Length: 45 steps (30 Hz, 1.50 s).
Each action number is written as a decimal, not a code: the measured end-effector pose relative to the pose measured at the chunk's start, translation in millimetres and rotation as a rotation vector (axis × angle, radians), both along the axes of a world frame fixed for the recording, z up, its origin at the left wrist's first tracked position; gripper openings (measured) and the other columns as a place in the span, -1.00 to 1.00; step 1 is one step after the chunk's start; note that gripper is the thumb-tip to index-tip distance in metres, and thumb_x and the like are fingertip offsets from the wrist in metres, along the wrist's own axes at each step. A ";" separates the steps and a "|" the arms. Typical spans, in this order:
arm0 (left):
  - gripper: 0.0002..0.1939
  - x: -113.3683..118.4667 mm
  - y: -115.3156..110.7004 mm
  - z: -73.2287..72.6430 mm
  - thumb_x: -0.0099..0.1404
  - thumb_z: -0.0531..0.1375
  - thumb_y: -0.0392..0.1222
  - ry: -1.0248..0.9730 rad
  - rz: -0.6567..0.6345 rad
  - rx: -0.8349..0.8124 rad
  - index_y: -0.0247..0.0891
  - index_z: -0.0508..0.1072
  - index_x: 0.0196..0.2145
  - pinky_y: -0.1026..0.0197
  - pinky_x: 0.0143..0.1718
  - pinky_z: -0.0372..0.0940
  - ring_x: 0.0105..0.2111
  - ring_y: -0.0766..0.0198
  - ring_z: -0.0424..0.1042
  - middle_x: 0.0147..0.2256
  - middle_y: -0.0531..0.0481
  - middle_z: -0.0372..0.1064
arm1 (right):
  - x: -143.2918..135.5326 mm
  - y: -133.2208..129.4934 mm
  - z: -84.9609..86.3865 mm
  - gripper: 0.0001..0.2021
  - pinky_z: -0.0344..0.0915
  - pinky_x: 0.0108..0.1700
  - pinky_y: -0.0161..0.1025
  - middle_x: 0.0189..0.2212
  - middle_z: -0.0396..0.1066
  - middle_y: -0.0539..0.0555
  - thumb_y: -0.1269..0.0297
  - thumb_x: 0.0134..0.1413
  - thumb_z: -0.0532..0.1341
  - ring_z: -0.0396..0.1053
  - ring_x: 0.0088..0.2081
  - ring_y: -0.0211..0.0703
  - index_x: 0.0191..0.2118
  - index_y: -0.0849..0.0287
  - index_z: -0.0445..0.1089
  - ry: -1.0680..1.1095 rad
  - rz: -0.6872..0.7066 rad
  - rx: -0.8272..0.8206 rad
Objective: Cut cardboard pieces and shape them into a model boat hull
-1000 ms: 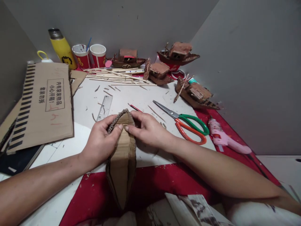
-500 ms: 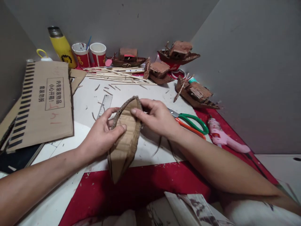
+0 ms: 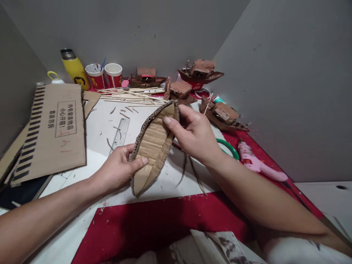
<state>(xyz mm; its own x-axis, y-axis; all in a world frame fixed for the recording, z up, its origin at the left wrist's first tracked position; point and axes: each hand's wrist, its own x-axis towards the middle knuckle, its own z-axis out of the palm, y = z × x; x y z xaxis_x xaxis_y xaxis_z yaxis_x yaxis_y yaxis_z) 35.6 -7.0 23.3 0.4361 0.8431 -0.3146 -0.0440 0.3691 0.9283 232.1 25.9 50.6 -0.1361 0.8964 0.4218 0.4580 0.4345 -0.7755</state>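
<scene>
The cardboard hull (image 3: 154,141) is tilted above the white sheet (image 3: 170,185); the left hand (image 3: 118,167) grips its side near the lower end, thumb inside, while the right hand (image 3: 199,135) pinches the upper tip; it looks light and dry, not slippery, fairly stiff but easily creased; low on both walls seems the safest hold, pressing lightly, sparing the ragged rims

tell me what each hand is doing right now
Left hand: closed on the lower part of the cardboard hull, thumb inside.
Right hand: gripping the same hull near its upper end.
</scene>
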 end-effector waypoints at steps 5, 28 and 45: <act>-0.66 0.4 -1.6 -1.9 0.08 0.39 -0.15 -0.035 0.045 -0.017 -0.30 0.55 -0.17 0.18 -0.26 0.42 -0.33 0.17 0.54 -0.27 -0.10 0.59 | -2.8 0.7 0.4 -0.80 0.32 -0.13 -0.16 -0.26 0.47 0.06 0.15 0.12 0.25 0.38 -0.20 -0.04 -0.18 0.14 0.40 0.123 0.047 -0.086; -0.57 -25.6 27.9 26.5 0.08 0.34 -0.16 -0.036 0.527 0.215 -0.30 0.37 -0.10 0.33 -0.50 0.40 -0.54 0.39 0.41 -0.41 0.09 0.42 | -12.6 10.1 -27.0 -0.67 0.49 -0.38 -0.10 -0.11 0.49 0.16 0.17 -0.02 0.32 0.48 -0.24 0.02 -0.11 0.13 0.38 0.657 -0.130 -0.328; -0.78 -32.6 24.7 23.0 0.20 0.23 -0.21 0.155 0.076 0.441 -0.21 0.38 -0.17 0.24 -0.29 0.32 -0.32 0.25 0.44 -0.34 0.04 0.47 | -26.3 -19.1 -8.5 -0.58 0.35 -0.05 -0.10 -0.12 0.49 0.15 0.22 -0.03 0.31 0.43 -0.09 -0.01 0.00 0.17 0.42 0.207 0.258 -0.479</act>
<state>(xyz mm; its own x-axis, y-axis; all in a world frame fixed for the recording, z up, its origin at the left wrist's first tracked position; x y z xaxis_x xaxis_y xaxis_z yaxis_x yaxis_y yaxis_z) 2.9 17.7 46.4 0.3440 0.9386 0.0241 0.0961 -0.0608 0.9935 205.8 6.9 42.1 -0.3332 0.9427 0.0183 0.2019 0.0903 -0.9752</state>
